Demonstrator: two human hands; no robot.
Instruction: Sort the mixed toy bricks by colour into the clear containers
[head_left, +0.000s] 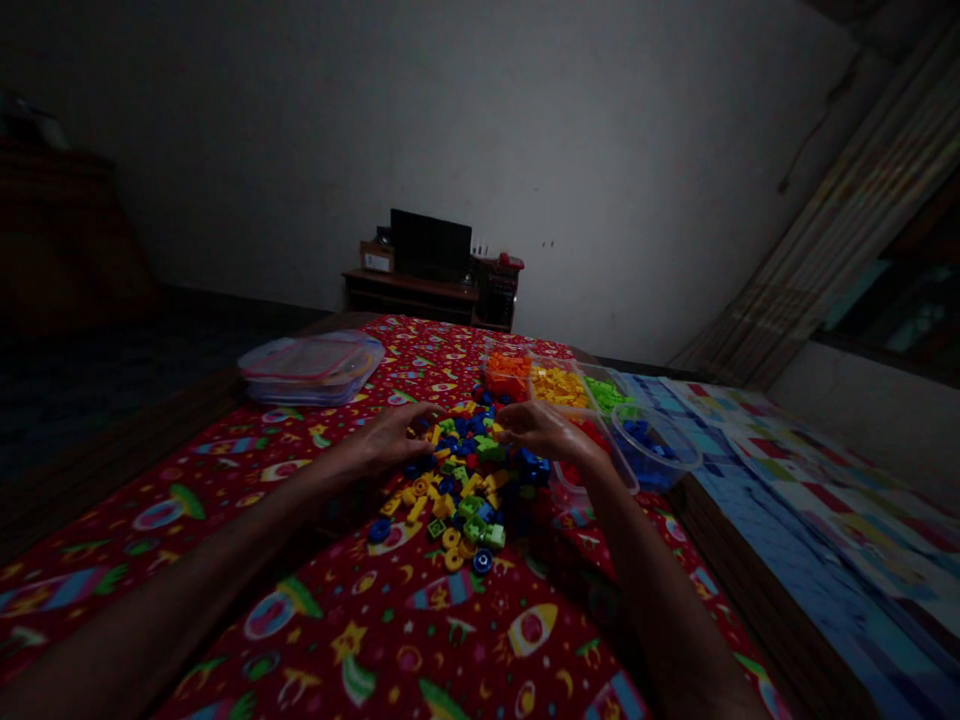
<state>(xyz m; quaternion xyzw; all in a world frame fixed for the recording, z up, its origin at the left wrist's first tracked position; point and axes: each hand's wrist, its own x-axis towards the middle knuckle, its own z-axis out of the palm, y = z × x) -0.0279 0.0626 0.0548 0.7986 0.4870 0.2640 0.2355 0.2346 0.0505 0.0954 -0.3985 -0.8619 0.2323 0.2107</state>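
Observation:
A loose pile of toy building blocks [469, 478] in yellow, blue, green and red lies on the red patterned cloth [322, 560]. At the left side of the pile is my left hand [394, 435], its thumb and fingers curved and apart around the pile's edge. My right hand [546, 430] reaches over the right side of the pile, with its fingertips apart close to a yellow block. No block shows clearly held in either hand. My right hand and forearm partly cover the box of red blocks [581, 445].
Clear plastic boxes stand to the right, with orange blocks [507, 370], yellow blocks [559, 386], green blocks [609, 396] and blue blocks [645, 450]. Stacked clear lids [311, 368] lie at the left. A blue patterned bedspread [780, 520] is on the right; a monitor [430, 245] stands behind.

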